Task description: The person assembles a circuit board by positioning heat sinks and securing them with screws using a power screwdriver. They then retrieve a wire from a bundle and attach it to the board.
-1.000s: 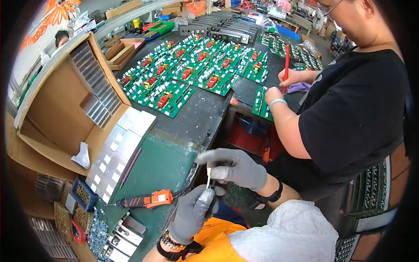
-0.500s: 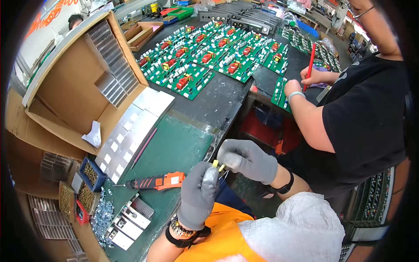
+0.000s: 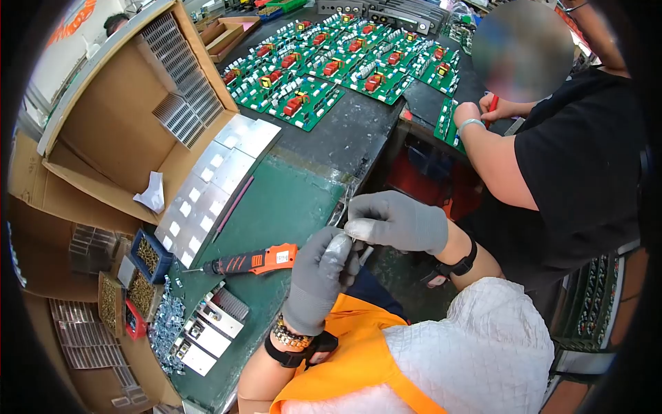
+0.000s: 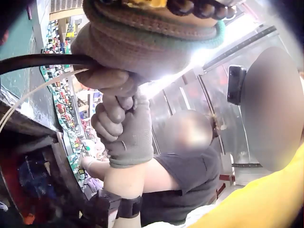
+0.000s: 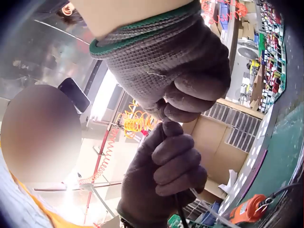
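Observation:
My left hand point(image 3: 318, 269), in a grey glove, grips a white wire point(image 4: 40, 87) and a black cable point(image 4: 42, 61), which trail out of the fist in the left wrist view. My right hand point(image 3: 403, 222), also gloved in grey, has its thumb and fingers curled in a pinch right at the left fingertips. Both hands meet in front of my body, off the edge of the green work surface point(image 3: 276, 196). The wire ends are hidden between the fingers, and I cannot tell how they are joined.
An orange and black electric screwdriver point(image 3: 272, 259) lies left of my hands. Beyond it are white-patched metal plates point(image 3: 224, 176), a cardboard box point(image 3: 103, 124) and bins of small screws point(image 3: 150, 254). Green circuit boards point(image 3: 314, 114) cover the far bench. Another person point(image 3: 552, 152) works at the right.
My hands have drawn together, and the yellow wire ends seen between them earlier are now covered by fingers. The head view has shifted. The other person's red tool now sits lower.

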A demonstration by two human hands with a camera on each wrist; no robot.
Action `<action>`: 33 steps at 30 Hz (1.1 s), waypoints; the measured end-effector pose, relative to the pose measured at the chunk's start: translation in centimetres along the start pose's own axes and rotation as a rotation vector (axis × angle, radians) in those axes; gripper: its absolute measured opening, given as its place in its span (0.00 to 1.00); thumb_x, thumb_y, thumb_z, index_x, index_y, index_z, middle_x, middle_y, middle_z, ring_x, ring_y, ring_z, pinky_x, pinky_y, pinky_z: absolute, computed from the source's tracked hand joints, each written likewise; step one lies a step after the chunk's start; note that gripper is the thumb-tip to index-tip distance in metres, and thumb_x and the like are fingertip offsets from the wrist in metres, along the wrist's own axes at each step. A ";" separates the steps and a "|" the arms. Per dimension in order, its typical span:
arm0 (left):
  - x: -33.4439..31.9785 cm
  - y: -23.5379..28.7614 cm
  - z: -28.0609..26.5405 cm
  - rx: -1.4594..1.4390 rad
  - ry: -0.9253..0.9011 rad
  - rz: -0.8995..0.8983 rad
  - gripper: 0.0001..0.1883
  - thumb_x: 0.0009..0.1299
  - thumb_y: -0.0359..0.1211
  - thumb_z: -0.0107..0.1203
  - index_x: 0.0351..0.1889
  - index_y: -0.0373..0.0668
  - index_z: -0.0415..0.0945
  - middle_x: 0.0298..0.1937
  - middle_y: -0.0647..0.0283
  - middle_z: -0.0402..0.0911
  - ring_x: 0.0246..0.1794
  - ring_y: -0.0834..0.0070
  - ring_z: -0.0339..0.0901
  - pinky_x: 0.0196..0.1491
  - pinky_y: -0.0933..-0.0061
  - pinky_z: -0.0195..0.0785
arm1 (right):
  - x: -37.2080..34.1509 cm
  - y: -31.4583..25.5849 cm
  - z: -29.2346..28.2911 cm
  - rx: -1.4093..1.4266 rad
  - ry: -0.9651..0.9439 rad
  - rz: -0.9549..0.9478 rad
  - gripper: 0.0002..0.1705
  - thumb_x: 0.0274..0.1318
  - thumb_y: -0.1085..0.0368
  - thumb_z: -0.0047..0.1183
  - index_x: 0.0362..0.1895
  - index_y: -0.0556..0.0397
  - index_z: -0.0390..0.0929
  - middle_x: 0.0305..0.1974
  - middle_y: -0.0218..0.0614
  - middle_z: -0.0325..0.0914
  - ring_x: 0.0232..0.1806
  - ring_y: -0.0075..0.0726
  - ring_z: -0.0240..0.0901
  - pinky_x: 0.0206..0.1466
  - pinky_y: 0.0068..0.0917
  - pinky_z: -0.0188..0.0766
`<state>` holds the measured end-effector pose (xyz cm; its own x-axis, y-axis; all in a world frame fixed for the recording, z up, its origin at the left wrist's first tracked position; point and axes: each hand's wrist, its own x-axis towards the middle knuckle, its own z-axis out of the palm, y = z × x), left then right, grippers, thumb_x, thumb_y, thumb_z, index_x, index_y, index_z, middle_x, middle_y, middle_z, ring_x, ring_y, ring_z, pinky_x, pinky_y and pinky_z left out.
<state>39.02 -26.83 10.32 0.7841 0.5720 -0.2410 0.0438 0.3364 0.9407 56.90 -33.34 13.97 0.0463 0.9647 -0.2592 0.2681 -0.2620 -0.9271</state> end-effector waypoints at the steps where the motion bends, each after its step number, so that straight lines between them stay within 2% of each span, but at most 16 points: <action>1: 0.1 -0.1 -0.3 -0.001 -0.001 -0.004 0.16 0.74 0.44 0.47 0.40 0.39 0.74 0.23 0.67 0.73 0.18 0.85 0.65 0.22 0.84 0.56 | 0.0 -0.1 -0.2 -0.034 -0.034 -0.005 0.18 0.63 0.52 0.49 0.37 0.56 0.76 0.28 0.29 0.76 0.33 0.21 0.69 0.39 0.23 0.69; 3: 0.4 -0.3 -1.1 -0.144 -0.199 -0.038 0.15 0.76 0.42 0.43 0.40 0.40 0.73 0.25 0.67 0.76 0.21 0.83 0.70 0.25 0.82 0.63 | 0.3 -0.1 -0.6 -0.034 -0.096 -0.002 0.18 0.63 0.52 0.49 0.38 0.56 0.76 0.28 0.29 0.76 0.34 0.21 0.69 0.39 0.23 0.69; 10: 0.2 -0.1 -1.9 -0.180 -0.236 -0.083 0.15 0.76 0.42 0.42 0.41 0.39 0.72 0.28 0.64 0.78 0.23 0.80 0.73 0.27 0.80 0.68 | 1.3 0.3 -0.6 -0.077 -0.210 0.009 0.17 0.64 0.52 0.49 0.37 0.55 0.76 0.29 0.28 0.75 0.32 0.23 0.70 0.39 0.24 0.68; 12: 0.0 -0.5 -1.7 -0.171 -0.218 -0.083 0.17 0.75 0.43 0.45 0.42 0.38 0.73 0.29 0.62 0.79 0.24 0.79 0.75 0.27 0.82 0.67 | 1.3 0.1 -0.5 -0.082 -0.226 0.006 0.17 0.64 0.53 0.49 0.38 0.55 0.76 0.29 0.29 0.74 0.32 0.24 0.70 0.38 0.25 0.69; 14: -0.6 -0.2 -0.7 -0.113 -0.153 -0.060 0.16 0.75 0.42 0.46 0.42 0.38 0.73 0.30 0.63 0.78 0.26 0.80 0.74 0.29 0.83 0.66 | 1.2 0.1 -0.1 -0.147 -0.162 -0.141 0.16 0.63 0.55 0.50 0.38 0.55 0.75 0.29 0.31 0.74 0.32 0.25 0.70 0.39 0.25 0.69; 15: -0.8 -0.1 -0.4 -0.051 -0.085 -0.041 0.15 0.75 0.42 0.47 0.43 0.38 0.74 0.30 0.64 0.78 0.27 0.81 0.74 0.30 0.83 0.65 | 1.2 0.4 0.0 -0.149 -0.161 -0.138 0.16 0.63 0.55 0.50 0.38 0.55 0.75 0.29 0.31 0.74 0.32 0.25 0.70 0.39 0.25 0.69; 17: -0.7 -0.6 -0.3 0.044 -0.056 0.017 0.15 0.75 0.41 0.47 0.43 0.38 0.74 0.30 0.66 0.76 0.27 0.83 0.71 0.30 0.84 0.62 | 1.4 1.1 0.1 -0.306 -0.080 -0.299 0.14 0.63 0.57 0.50 0.39 0.56 0.75 0.29 0.35 0.74 0.33 0.28 0.71 0.40 0.27 0.69; 18: -0.7 -0.7 -0.4 0.142 -0.026 0.078 0.14 0.74 0.41 0.47 0.43 0.38 0.74 0.30 0.68 0.75 0.27 0.85 0.68 0.30 0.85 0.59 | 1.3 0.8 0.2 -0.310 -0.084 -0.299 0.14 0.63 0.57 0.50 0.39 0.56 0.75 0.29 0.35 0.74 0.33 0.28 0.71 0.40 0.27 0.69; 20: -1.2 -0.2 -0.4 0.160 -0.040 0.130 0.13 0.75 0.40 0.47 0.41 0.39 0.74 0.27 0.70 0.71 0.25 0.86 0.65 0.29 0.84 0.57 | 0.6 0.2 0.2 -0.018 -0.135 -0.099 0.12 0.62 0.59 0.50 0.38 0.56 0.74 0.30 0.38 0.74 0.33 0.28 0.71 0.40 0.30 0.69; 21: -1.1 0.0 -0.2 0.167 -0.065 0.190 0.13 0.75 0.40 0.48 0.39 0.40 0.74 0.25 0.73 0.68 0.24 0.88 0.61 0.27 0.83 0.54 | 0.6 0.5 0.2 -0.066 -0.133 -0.176 0.12 0.62 0.59 0.50 0.37 0.56 0.74 0.29 0.38 0.74 0.33 0.27 0.71 0.40 0.29 0.69; 22: -1.0 -0.2 -0.8 0.071 -0.122 0.059 0.12 0.75 0.40 0.49 0.39 0.40 0.75 0.24 0.73 0.68 0.22 0.87 0.61 0.25 0.83 0.53 | 0.6 1.1 0.3 -0.132 -0.121 -0.242 0.12 0.62 0.59 0.50 0.36 0.56 0.74 0.29 0.38 0.73 0.33 0.26 0.70 0.40 0.29 0.69; 24: -1.5 0.7 -0.8 0.008 -0.182 0.010 0.13 0.74 0.39 0.48 0.38 0.39 0.75 0.21 0.72 0.68 0.19 0.86 0.60 0.23 0.81 0.51 | 0.4 1.9 0.9 -0.163 -0.031 -0.454 0.07 0.59 0.64 0.51 0.31 0.55 0.74 0.25 0.31 0.69 0.28 0.19 0.66 0.30 0.24 0.65; 27: -1.9 -0.2 -1.1 0.012 -0.178 -0.003 0.13 0.73 0.38 0.48 0.38 0.36 0.74 0.21 0.68 0.70 0.17 0.84 0.63 0.21 0.82 0.54 | -0.6 1.3 -0.2 -0.038 0.071 -0.374 0.08 0.59 0.65 0.51 0.29 0.55 0.72 0.24 0.32 0.67 0.28 0.21 0.64 0.33 0.27 0.63; 29: -1.2 -0.8 -0.8 0.009 -0.188 -0.002 0.13 0.73 0.38 0.48 0.40 0.36 0.73 0.20 0.66 0.71 0.16 0.84 0.64 0.19 0.83 0.54 | -0.8 1.5 -0.5 -0.114 0.151 -0.413 0.08 0.59 0.64 0.51 0.31 0.56 0.73 0.25 0.38 0.70 0.29 0.31 0.68 0.36 0.29 0.66; 31: -0.8 -1.4 -0.5 0.023 -0.048 0.103 0.09 0.72 0.33 0.49 0.41 0.36 0.73 0.24 0.66 0.73 0.20 0.85 0.65 0.23 0.83 0.56 | -0.4 1.8 -0.1 -0.253 0.208 -0.472 0.08 0.58 0.64 0.52 0.31 0.56 0.73 0.26 0.42 0.70 0.28 0.42 0.70 0.35 0.31 0.68; 33: -0.9 -0.2 0.3 -0.013 -0.003 0.084 0.08 0.72 0.31 0.50 0.43 0.36 0.74 0.27 0.67 0.74 0.23 0.85 0.67 0.26 0.83 0.58 | 0.2 2.7 0.8 -0.320 0.238 -0.519 0.08 0.57 0.63 0.52 0.32 0.56 0.73 0.27 0.44 0.71 0.29 0.48 0.72 0.34 0.34 0.69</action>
<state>38.52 -27.63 10.46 0.7863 0.5964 -0.1611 -0.0302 0.2975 0.9542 56.87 -33.87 11.24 0.0358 0.9528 0.3015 0.5846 0.2247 -0.7795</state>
